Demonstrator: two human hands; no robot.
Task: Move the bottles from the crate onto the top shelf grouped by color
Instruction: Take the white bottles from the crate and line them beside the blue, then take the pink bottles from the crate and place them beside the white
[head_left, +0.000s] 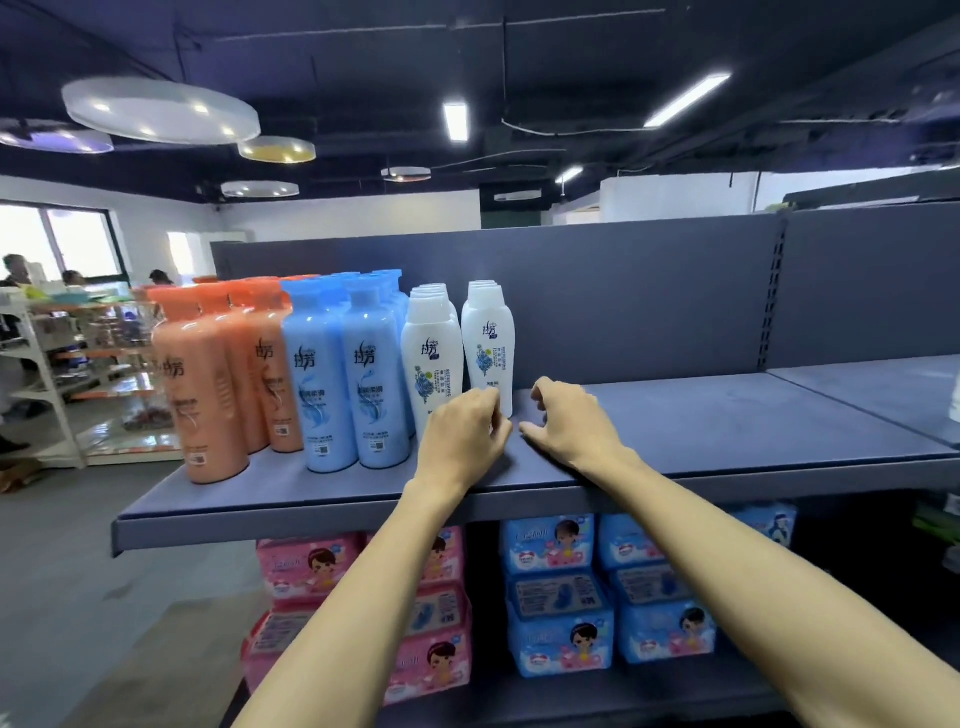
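Two bare forearms reach up from the bottom of the view over the front edge of the top shelf (727, 431). The left hand (462, 431) is loosely curled with its fingers touching the base of the nearer white bottles (431, 353); whether it truly grips one cannot be told. The right hand (566, 421) rests on the shelf just beside them, fingers bent, holding nothing. Farther back, the bottles stand upright in colour groups: orange bottles (208, 384) at the left, blue bottles (343, 374) in the middle, white at the right. Below, pink packs (311, 566) and blue packs (561, 623) fill the lower shelf.
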